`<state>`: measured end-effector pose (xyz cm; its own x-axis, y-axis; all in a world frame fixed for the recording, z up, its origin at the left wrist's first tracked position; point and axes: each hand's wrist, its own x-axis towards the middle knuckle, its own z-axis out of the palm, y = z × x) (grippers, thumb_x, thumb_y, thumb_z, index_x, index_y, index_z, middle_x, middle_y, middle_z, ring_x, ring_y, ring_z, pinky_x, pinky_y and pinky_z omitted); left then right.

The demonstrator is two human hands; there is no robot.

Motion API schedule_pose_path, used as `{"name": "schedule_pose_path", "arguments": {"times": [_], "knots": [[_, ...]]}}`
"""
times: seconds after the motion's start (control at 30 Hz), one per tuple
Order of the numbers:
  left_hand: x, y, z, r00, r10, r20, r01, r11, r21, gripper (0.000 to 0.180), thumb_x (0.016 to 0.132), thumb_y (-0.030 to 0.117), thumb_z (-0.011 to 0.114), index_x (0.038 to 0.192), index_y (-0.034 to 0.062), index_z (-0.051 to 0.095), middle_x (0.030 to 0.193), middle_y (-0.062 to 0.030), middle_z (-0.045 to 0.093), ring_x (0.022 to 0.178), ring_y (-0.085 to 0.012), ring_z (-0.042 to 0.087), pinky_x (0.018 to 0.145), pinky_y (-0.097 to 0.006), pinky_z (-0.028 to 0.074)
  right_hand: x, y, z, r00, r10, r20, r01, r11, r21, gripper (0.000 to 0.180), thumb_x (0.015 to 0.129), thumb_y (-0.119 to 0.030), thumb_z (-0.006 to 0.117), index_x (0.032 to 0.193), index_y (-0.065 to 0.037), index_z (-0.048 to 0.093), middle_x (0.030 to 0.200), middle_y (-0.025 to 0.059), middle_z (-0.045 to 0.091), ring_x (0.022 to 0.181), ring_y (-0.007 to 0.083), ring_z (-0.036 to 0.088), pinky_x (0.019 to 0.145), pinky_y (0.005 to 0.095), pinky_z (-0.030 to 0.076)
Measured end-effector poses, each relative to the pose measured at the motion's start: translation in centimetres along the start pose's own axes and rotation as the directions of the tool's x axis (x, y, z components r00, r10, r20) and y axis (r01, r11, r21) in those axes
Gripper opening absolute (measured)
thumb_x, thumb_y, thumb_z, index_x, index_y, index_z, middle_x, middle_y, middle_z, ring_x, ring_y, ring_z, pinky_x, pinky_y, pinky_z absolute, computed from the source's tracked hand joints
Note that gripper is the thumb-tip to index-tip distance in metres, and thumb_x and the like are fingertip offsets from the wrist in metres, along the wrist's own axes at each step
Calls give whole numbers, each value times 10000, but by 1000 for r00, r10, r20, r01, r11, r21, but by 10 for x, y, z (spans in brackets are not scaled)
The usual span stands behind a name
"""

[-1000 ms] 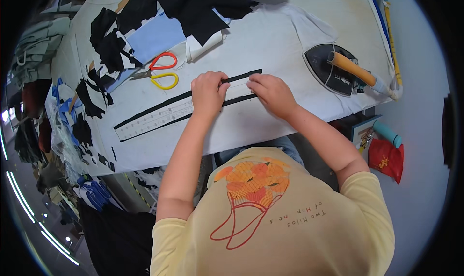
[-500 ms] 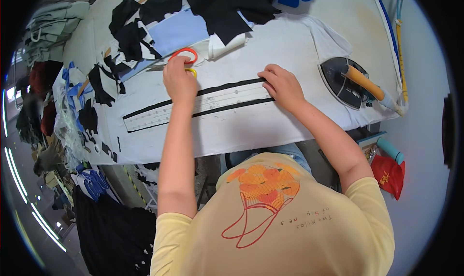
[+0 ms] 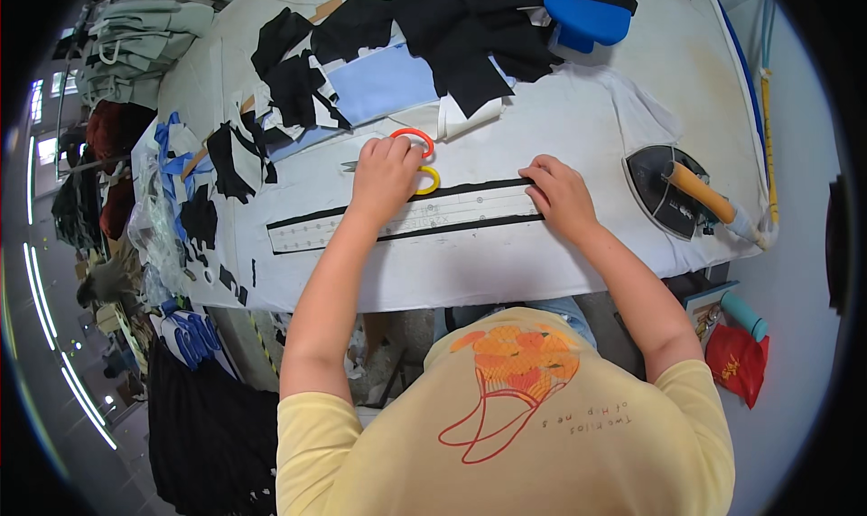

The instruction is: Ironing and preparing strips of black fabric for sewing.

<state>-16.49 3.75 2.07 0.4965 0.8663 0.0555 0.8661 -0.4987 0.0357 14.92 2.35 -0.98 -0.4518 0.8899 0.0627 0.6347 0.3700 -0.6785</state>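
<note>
My left hand [image 3: 383,178] lies over a pair of scissors [image 3: 424,159] with one red and one yellow handle loop, fingers closed around it, the blade tip poking out to the left. Just below them a long clear ruler [image 3: 452,216] rests on a black fabric strip [image 3: 307,216] on the white table [image 3: 506,272]. My right hand [image 3: 560,195] presses flat on the right end of the ruler and strip, fingers spread and holding nothing.
An iron with a wooden handle [image 3: 682,191] sits on its pad at the right. Black fabric pieces [image 3: 470,37], a light blue sheet [image 3: 384,83] and a blue cushion [image 3: 589,6] crowd the far side. Scraps litter the left edge [image 3: 194,218]. A red bag [image 3: 741,362] lies below right.
My left hand left the ruler, moved up and left, and settled on the scissors. My right hand stayed at the ruler's right end.
</note>
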Motion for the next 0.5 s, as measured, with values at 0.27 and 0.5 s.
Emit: {"name": "schedule_pose_path", "arguments": {"times": [0.27,0.5], "knots": [[64,-21,-29,959,228,-169,-179,948,264,245,769,141,630,1014,146,634,1037,-12,575,971,-189,560,921,-370,421,-5,-4,-2,1000,-11,-18,11,1000,-1,209,806,-66,669,1013,-61,641,1026,83,594,927,301,595,796,421,474],[74,-37,0,978,41,-203,-17,993,120,200,802,135,612,996,107,653,1019,-63,628,994,-252,600,865,-401,463,-5,4,-4,997,64,-45,-63,998,12,208,806,-33,659,1012,-57,635,1042,108,589,917,322,592,800,416,477]]}}
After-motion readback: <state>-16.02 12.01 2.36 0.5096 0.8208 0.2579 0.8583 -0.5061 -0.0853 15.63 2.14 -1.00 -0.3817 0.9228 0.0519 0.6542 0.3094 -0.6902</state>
